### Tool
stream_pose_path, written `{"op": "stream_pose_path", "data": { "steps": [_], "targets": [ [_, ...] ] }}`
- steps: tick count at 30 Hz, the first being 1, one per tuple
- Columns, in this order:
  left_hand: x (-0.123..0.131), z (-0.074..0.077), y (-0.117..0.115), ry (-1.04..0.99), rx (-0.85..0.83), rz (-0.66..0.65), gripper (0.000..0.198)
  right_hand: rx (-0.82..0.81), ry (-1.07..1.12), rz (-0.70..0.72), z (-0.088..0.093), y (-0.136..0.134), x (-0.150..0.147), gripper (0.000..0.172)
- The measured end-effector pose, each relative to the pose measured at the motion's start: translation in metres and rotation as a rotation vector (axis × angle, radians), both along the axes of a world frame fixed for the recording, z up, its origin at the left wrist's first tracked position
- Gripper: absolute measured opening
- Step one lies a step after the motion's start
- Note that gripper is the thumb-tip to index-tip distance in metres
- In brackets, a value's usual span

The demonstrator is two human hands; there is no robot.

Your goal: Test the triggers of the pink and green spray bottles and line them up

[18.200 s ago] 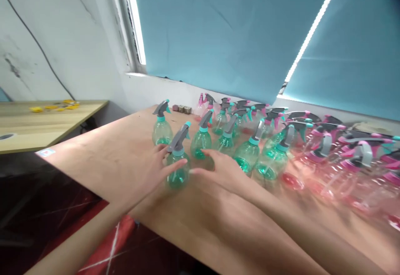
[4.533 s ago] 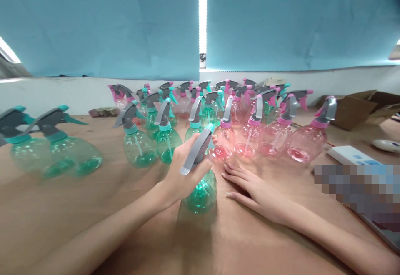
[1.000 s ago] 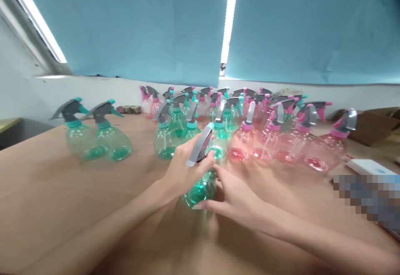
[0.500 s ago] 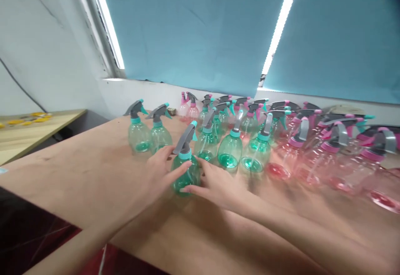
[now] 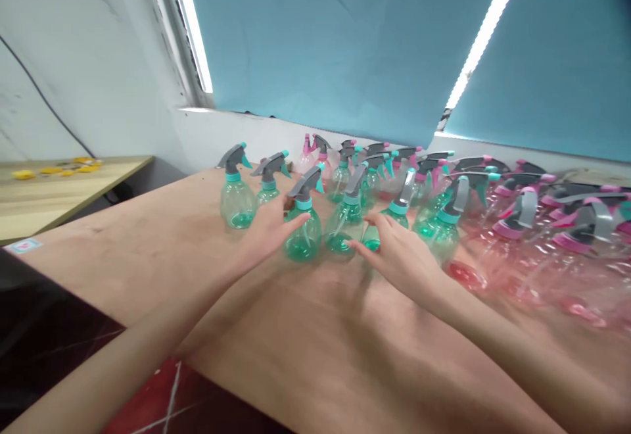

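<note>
My left hand (image 5: 272, 229) is around the left side of a clear green spray bottle (image 5: 303, 243) with a grey-and-turquoise trigger head. The thumb lies across the front of its shoulder, and the fingers are partly hidden behind it. The bottle stands upright on the wooden table (image 5: 286, 309). To its right, my right hand (image 5: 407, 256) is open, thumb and index finger apart. Its fingertips are close to another green spray bottle (image 5: 344, 229) and partly cover a further green spray bottle (image 5: 398, 210). Whether they touch either one, I cannot tell.
Two green bottles, one of them at the far left (image 5: 238, 202), stand beyond my left hand. Several pink spray bottles (image 5: 513, 250) crowd the right side. A side table (image 5: 29, 204) carries small yellow pieces. Blue blinds (image 5: 315, 46) hang behind. The table's front edge drops to red floor tiles.
The green bottle moved away from me, into line beside the other green bottles. My right hand came off it and shifted right; the left stays at it. The view also shifted.
</note>
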State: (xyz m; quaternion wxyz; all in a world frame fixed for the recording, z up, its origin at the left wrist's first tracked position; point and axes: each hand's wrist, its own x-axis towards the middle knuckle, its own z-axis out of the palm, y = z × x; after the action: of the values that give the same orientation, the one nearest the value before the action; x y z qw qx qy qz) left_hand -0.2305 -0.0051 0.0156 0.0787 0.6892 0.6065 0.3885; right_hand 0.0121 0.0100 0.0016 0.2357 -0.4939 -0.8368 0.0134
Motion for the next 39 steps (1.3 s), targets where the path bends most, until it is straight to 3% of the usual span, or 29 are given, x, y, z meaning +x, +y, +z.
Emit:
{"op": "stream_pose_path", "data": {
  "steps": [9, 17, 25, 29, 33, 39],
  "targets": [
    [0.004, 0.0, 0.028, 0.032, 0.005, -0.016, 0.037, -0.152, 0.089, -0.025, 0.003, 0.024, -0.016, 0.077],
    [0.0, -0.006, 0.039, 0.053, 0.021, 0.002, 0.039, -0.299, 0.134, -0.057, 0.006, 0.035, -0.032, 0.072],
    [0.003, -0.005, 0.038, 0.063, 0.002, 0.04, 0.039, -0.333, 0.148, -0.062, -0.002, 0.04, -0.035, 0.067],
    [0.006, -0.005, 0.025, 0.046, 0.03, 0.051, 0.043, -0.341, 0.156, -0.071, -0.004, 0.042, -0.035, 0.066],
    [0.004, -0.01, -0.002, -0.05, 0.073, 0.068, 0.045, -0.336, 0.152, -0.064, -0.001, 0.039, -0.035, 0.061],
    [0.006, -0.019, -0.05, -0.277, -0.029, 0.088, 0.039, -0.303, 0.097, -0.035, 0.004, 0.01, -0.027, 0.061]
  ]
}}
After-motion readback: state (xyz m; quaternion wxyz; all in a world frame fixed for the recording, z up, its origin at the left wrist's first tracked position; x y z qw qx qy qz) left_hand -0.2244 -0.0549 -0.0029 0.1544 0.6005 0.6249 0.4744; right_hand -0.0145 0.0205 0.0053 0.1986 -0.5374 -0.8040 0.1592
